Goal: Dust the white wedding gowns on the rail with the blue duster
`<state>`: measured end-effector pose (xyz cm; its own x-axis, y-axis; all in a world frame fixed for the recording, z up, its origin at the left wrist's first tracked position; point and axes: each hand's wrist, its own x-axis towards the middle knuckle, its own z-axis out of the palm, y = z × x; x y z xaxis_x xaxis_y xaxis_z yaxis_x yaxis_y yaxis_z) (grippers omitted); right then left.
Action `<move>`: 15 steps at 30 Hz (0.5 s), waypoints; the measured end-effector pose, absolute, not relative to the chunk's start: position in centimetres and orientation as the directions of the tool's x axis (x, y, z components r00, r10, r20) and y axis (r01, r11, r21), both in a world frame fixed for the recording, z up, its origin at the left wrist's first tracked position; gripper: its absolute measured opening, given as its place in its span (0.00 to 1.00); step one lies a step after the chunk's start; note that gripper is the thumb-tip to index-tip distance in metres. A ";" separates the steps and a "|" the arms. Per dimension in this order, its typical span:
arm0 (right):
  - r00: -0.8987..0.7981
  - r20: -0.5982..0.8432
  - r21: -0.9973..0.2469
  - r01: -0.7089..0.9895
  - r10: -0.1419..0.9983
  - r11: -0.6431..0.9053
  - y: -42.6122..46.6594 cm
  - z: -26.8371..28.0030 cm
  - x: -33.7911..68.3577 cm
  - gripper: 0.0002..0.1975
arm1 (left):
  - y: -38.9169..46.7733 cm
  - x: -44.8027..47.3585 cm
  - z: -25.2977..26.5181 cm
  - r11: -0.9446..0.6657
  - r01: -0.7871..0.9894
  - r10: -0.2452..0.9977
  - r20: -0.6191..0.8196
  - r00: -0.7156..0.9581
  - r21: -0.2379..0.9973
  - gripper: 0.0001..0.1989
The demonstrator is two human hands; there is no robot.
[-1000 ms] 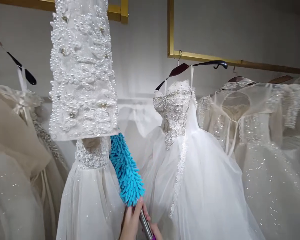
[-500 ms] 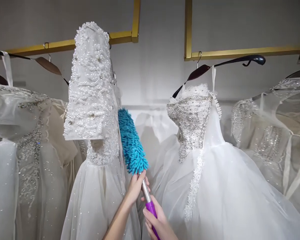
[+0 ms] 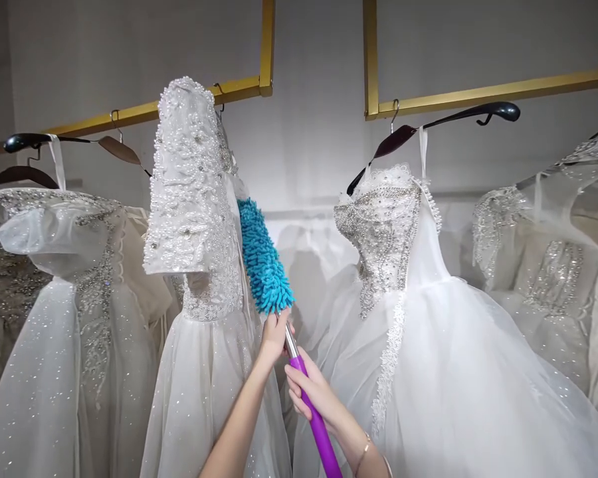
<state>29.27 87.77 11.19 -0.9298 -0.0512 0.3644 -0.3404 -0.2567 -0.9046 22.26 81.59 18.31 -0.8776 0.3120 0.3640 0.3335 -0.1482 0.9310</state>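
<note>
The left hand (image 3: pixel 275 334) is wrapped around the duster (image 3: pixel 266 257) at the top of its metal shaft, right under the blue fluffy head, fingers closed on it. The right hand (image 3: pixel 311 393) sits just below, clamped on the purple handle (image 3: pixel 319 431), with a thin bracelet (image 3: pixel 363 453) at the wrist. The two hands are close together on the one stick, not touching so far as can be seen. The duster tilts up and to the left, and its blue head lies against the side of the pearl dress (image 3: pixel 199 219), beside the bodice and just under the beaded sleeve. That dress hangs from the left gold rail (image 3: pixel 144 114), its skirt falling behind the left forearm. To the right of the duster, across a narrow gap, hangs a strapless dress (image 3: pixel 398 279) with a silver beaded bodice, on a dark hanger (image 3: pixel 428 126) hooked over the right gold rail (image 3: pixel 478 96). Farther left is a puff-sleeved dress (image 3: pixel 64 265) on another dark hanger, and at the far right a sheer beaded dress (image 3: pixel 548 265), partly cut off by the frame edge. A pale wall (image 3: pixel 313 119) runs behind the rails.
</note>
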 end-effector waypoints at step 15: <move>-0.850 0.436 -0.899 -0.393 0.297 0.195 85.6 2.2 33.6 0.24 | 77.9 28.7 11.2 -0.110 0.369 0.430 0.379 -0.819 0.923 0.24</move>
